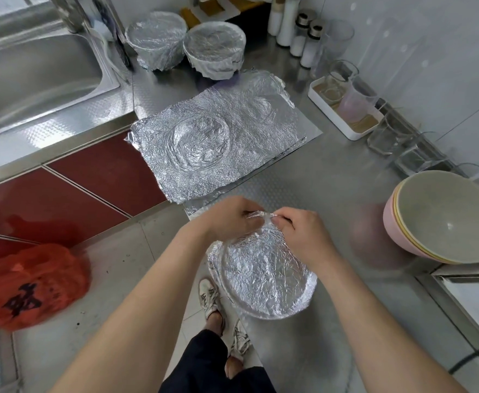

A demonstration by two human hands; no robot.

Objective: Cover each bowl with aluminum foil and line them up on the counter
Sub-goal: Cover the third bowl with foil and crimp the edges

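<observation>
Foil-covered bowl (pixel 264 276): lower centre of the frame, at the near edge of the desk (pixel 332 180), its left side reaching past that edge above the floor. Crinkled foil spans the whole mouth and wraps down over the rim. Whether the bowl rests on the desk or is lifted cannot be told.

Left hand (pixel 230 219) and right hand (pixel 303 236): close together at the bowl's far rim, fingers curled. Both pinch the same twisted foil edge (pixel 261 214) that stands up between them.

Finished bowls: two, upper centre, side by side and touching. The left one (pixel 156 38) and the right one (pixel 214 48) are both fully wrapped in foil.

Loose foil sheet (pixel 218 143): centre of the frame, lying flat on the desk, creased, with round dents pressed into it.

Uncovered bowls (pixel 442 219): right edge of the frame, nested in a tilted stack, pink on the outside, pale grey within.

Other items:
- Steel sink (pixel 34 75), upper left.
- White tray (pixel 346 126) holding clear glassware, upper right, against the wall.
- Two shakers (pixel 303 35) with dark caps, top of the frame.
- Red plastic bag (pixel 25 285), lower left, on the floor.
</observation>
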